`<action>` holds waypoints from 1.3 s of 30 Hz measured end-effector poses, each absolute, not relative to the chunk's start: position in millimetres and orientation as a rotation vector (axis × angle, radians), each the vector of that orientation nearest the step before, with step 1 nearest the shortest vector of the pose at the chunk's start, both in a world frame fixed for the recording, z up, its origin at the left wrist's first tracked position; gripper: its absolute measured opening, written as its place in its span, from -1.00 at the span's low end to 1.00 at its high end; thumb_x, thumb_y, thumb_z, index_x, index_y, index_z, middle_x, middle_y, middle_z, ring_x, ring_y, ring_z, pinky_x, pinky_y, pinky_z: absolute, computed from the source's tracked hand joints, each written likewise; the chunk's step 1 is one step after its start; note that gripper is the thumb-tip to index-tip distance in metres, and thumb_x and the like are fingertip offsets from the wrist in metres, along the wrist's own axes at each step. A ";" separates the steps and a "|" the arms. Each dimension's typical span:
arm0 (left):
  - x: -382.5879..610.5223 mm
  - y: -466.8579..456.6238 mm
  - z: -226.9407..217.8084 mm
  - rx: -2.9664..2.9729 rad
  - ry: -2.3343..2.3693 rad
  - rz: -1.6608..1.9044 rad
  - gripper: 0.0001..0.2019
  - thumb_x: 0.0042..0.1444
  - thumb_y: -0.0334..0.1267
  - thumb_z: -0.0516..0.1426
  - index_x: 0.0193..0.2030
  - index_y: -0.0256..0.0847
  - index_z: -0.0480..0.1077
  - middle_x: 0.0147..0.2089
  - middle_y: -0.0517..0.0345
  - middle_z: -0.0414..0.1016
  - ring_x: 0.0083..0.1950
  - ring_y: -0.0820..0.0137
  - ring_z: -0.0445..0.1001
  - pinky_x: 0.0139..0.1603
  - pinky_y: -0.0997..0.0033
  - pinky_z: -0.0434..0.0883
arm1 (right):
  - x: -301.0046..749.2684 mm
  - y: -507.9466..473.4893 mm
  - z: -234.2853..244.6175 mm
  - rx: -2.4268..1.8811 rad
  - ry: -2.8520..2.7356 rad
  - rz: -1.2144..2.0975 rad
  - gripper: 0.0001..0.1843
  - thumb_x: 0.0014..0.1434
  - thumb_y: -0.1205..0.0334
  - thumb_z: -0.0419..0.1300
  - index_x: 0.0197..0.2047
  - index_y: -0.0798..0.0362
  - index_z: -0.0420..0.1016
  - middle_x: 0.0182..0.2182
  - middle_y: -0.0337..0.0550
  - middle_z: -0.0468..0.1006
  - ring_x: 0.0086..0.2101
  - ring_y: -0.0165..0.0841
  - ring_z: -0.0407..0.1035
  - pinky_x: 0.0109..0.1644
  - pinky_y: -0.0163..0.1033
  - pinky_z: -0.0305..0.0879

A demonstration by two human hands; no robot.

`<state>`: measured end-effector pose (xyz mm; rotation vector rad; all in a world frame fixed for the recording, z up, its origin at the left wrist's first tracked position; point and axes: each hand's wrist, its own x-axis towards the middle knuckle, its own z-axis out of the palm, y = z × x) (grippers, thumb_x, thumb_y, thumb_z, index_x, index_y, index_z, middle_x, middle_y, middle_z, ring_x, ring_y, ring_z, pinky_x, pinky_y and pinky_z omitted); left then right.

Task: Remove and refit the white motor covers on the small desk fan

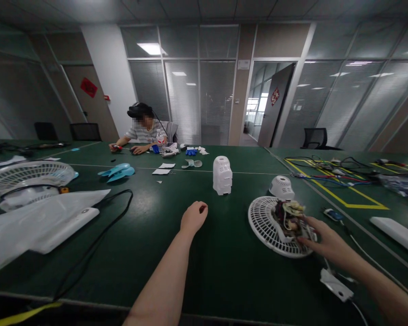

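My right hand (318, 236) grips the near side of an open fan motor housing (290, 221), with thumb and fingers apart around its edge. Bare wires and motor parts show in it. It sits over a round white fan grille (263, 222) lying on the table. My left hand (194, 216) hovers or rests over the bare green tabletop, fingers curled closed; what is inside them, if anything, is hidden. A white vented plastic cover (222, 175) stands upright beyond it. Behind the grille is a smaller white rounded cover (281, 187).
On the left lie another white fan grille (30, 174), a plastic bag (13, 235), a black cable (98, 240) and blue fan blades (117, 172). A white switch piece (336, 285) with a cord lies at right. A co-worker (146, 129) sits across the table (224, 262).
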<state>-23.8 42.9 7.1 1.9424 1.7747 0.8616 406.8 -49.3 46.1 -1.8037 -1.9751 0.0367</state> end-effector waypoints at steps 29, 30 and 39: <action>-23.0 59.6 1.9 1.767 1.791 1.013 -0.69 0.22 -0.02 0.03 0.01 -0.07 0.39 0.07 0.08 0.40 0.00 0.29 0.44 0.02 0.33 0.33 | 179.0 154.4 82.7 -1.450 -1.699 0.160 -0.23 0.08 -0.07 0.18 0.25 0.17 0.15 0.08 0.16 0.38 0.00 -0.14 0.35 0.06 -0.07 0.26; -22.8 59.6 1.7 1.768 1.793 1.013 -0.69 0.22 -0.02 0.03 0.01 -0.07 0.38 0.07 0.08 0.40 -0.01 0.29 0.44 0.02 0.33 0.34 | 172.5 160.5 82.0 -1.482 -1.693 0.163 -0.13 0.02 -0.10 0.23 0.28 0.19 0.09 0.12 0.23 0.33 0.04 -0.09 0.32 0.08 -0.04 0.24; -22.9 61.2 0.9 1.786 1.807 0.976 -0.67 0.22 -0.02 0.02 0.05 -0.06 0.36 0.10 0.07 0.39 0.03 0.27 0.43 0.01 0.33 0.33 | 154.0 175.8 72.9 -1.664 -1.659 0.181 -0.22 -0.08 -0.03 0.31 0.12 0.18 0.18 0.03 0.25 0.37 0.06 0.02 0.28 0.10 0.02 0.19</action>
